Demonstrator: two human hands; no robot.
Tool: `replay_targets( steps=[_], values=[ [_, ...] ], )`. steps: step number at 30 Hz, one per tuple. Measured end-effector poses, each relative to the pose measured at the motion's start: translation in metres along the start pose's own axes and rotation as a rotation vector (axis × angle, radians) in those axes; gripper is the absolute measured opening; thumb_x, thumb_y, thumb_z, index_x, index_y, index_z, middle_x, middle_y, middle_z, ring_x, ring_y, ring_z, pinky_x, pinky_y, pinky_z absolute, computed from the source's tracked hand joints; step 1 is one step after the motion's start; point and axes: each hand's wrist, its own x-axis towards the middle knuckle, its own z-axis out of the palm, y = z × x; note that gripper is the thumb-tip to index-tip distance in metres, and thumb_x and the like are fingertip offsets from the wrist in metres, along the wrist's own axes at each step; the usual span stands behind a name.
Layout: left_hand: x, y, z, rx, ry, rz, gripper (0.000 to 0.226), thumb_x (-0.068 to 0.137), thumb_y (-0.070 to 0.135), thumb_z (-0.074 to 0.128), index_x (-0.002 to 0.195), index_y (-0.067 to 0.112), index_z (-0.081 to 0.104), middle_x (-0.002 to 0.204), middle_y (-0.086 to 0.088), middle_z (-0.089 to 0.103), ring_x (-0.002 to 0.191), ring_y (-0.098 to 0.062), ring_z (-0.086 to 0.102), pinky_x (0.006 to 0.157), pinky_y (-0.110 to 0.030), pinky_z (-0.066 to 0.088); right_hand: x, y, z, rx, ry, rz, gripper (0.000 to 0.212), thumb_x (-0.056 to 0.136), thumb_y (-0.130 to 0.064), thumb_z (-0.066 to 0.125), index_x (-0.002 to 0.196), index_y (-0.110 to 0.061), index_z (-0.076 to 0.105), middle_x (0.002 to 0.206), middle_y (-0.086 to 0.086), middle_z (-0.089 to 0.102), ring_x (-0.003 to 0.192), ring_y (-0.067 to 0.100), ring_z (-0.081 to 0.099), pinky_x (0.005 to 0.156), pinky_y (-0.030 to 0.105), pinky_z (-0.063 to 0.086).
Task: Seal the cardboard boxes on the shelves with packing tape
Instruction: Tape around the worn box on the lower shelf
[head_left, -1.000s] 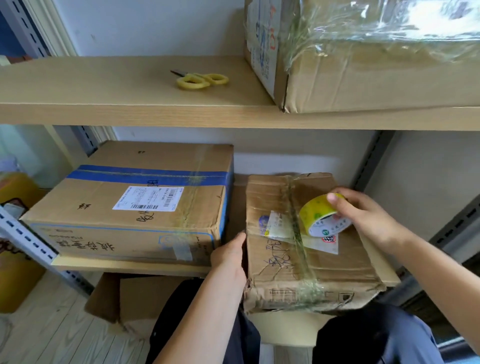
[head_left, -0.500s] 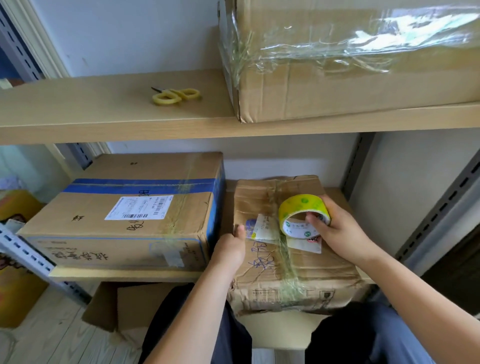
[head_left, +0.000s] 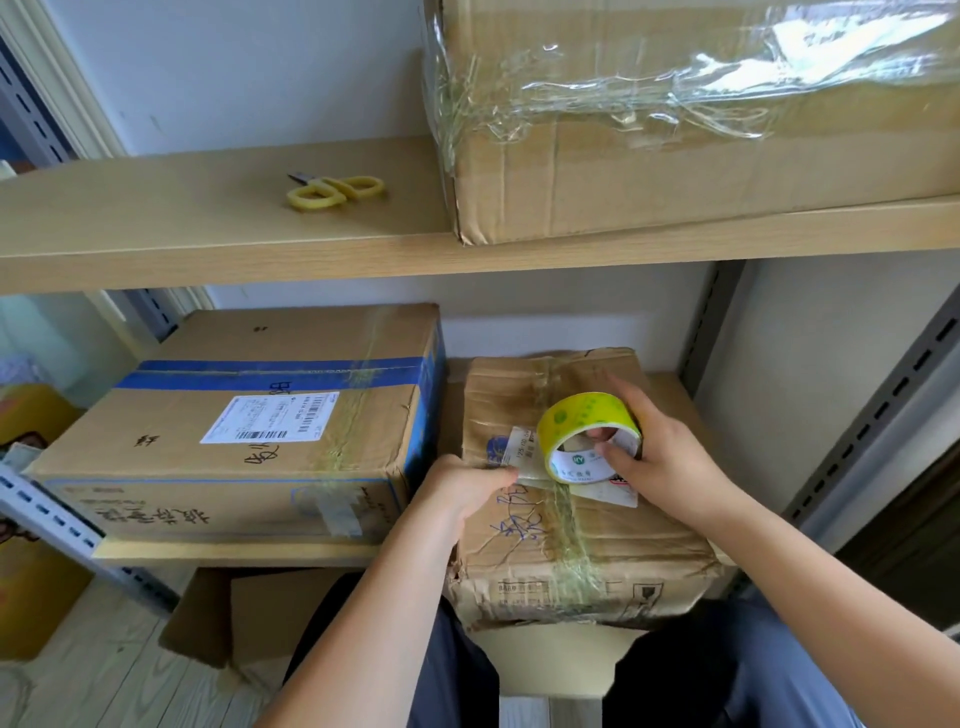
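A pale wall (head_left: 249, 78) filled the upper left of the frame behind a light wooden shelf board (head_left: 156, 228). Grey slotted metal uprights (head_left: 883, 405) stood at right. Pale wood-plank floor (head_left: 104, 686) showed at lower left under soft daylight.

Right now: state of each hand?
Left hand: pinches the loose tape end against the small box.
Right hand: grips the yellow tape roll.
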Motion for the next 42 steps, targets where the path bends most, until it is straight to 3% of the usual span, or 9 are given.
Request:
replay_targets(
  steps=[5, 10, 19, 26, 29, 31, 34, 39, 42],
  values=[
    [0.002, -0.006, 0.003, 0.055, 0.028, 0.096, 0.049, 0.072, 0.046, 0.085, 0.104, 0.011, 0.074, 0.089, 0.003, 0.073, 0.078, -0.010, 0.064, 0.075, -0.025, 0.047, 0.006, -0.009, -0.004, -0.103, -0.041, -0.007, 0.024, 0.095, -0.012, 0.056, 0.111, -0.030, 0.056, 0.089, -0.018, 0.070, 0.083, 0.002, 0.065, 0.072, 0.033, 0.054],
    [0.000, -0.010, 0.002, 0.049, 0.041, 0.132, 0.042, 0.072, 0.045, 0.086, 0.098, 0.013, 0.076, 0.092, 0.003, 0.076, 0.089, -0.015, 0.069, 0.082, -0.026, 0.051, 0.008, -0.016, -0.046, -0.403, -0.038, 0.017, 0.046, 0.084, 0.002, 0.054, 0.124, -0.021, 0.051, 0.096, 0.008, 0.067, 0.085, 0.031, 0.065, 0.071, 0.045, 0.054],
    [0.011, -0.001, -0.016, 0.212, 0.045, 0.219, 0.035, 0.075, 0.046, 0.083, 0.094, 0.019, 0.072, 0.092, 0.004, 0.075, 0.087, -0.017, 0.070, 0.087, -0.036, 0.057, -0.010, -0.015, -0.079, -0.760, 0.065, 0.027, 0.064, 0.087, -0.004, 0.056, 0.142, -0.034, 0.042, 0.122, 0.000, 0.056, 0.088, 0.028, 0.063, 0.064, 0.032, 0.051],
    [0.000, 0.016, 0.000, 0.597, 0.265, 0.258, 0.082, 0.086, 0.052, 0.068, 0.150, 0.016, 0.033, 0.142, -0.009, 0.046, 0.127, -0.028, 0.047, 0.102, -0.041, 0.044, -0.021, -0.001, -0.078, -0.853, 0.217, -0.014, 0.075, 0.075, 0.002, 0.075, 0.141, -0.027, 0.053, 0.113, 0.009, 0.064, 0.089, 0.036, 0.062, 0.066, 0.032, 0.040],
    [-0.019, 0.019, 0.017, 0.917, 0.524, 0.585, 0.072, 0.095, 0.027, 0.060, 0.156, 0.016, 0.024, 0.150, -0.011, 0.035, 0.135, -0.032, 0.034, 0.112, -0.042, 0.035, -0.020, 0.008, -0.073, -0.746, 0.265, 0.064, 0.076, 0.081, 0.003, 0.067, 0.147, -0.027, 0.044, 0.116, 0.008, 0.062, 0.092, 0.034, 0.062, 0.065, 0.034, 0.046],
    [-0.025, 0.018, 0.030, 0.979, 0.419, 0.769, 0.060, 0.099, 0.008, 0.045, 0.155, 0.012, 0.026, 0.160, -0.010, 0.027, 0.147, -0.029, 0.022, 0.123, -0.039, 0.017, -0.022, 0.014, -0.065, -0.359, 0.338, 0.226, 0.061, 0.092, -0.001, 0.056, 0.145, -0.028, 0.044, 0.104, 0.001, 0.060, 0.094, 0.026, 0.060, 0.070, 0.029, 0.042],
    [-0.026, 0.014, 0.038, 0.955, 0.207, 0.679, 0.053, 0.106, 0.019, 0.022, 0.158, 0.011, 0.017, 0.165, -0.007, 0.018, 0.153, -0.018, 0.013, 0.125, -0.030, 0.003, -0.033, 0.021, -0.044, 0.079, 0.471, 0.329, 0.033, 0.096, -0.005, 0.052, 0.121, -0.027, 0.060, 0.092, -0.013, 0.064, 0.099, 0.019, 0.061, 0.067, 0.025, 0.040],
    [-0.020, 0.001, 0.032, 1.001, 0.123, 0.709, 0.101, 0.076, 0.057, -0.023, 0.159, 0.009, 0.010, 0.166, -0.010, 0.008, 0.154, -0.016, 0.002, 0.124, -0.030, -0.007, -0.049, 0.017, -0.047, -0.307, 0.450, 0.164, 0.056, 0.081, 0.008, 0.052, 0.128, -0.023, 0.056, 0.103, 0.001, 0.059, 0.084, 0.021, 0.054, 0.065, 0.031, 0.040],
    [-0.018, -0.001, 0.028, 1.129, 0.106, 0.672, 0.083, 0.088, 0.049, -0.015, 0.159, 0.010, 0.006, 0.167, -0.009, 0.003, 0.154, -0.016, -0.002, 0.123, -0.031, -0.010, -0.059, 0.030, -0.046, -0.492, 0.355, 0.369, 0.056, 0.083, 0.004, 0.052, 0.131, -0.025, 0.051, 0.118, 0.009, 0.060, 0.085, 0.033, 0.060, 0.061, 0.032, 0.039]
  ],
)
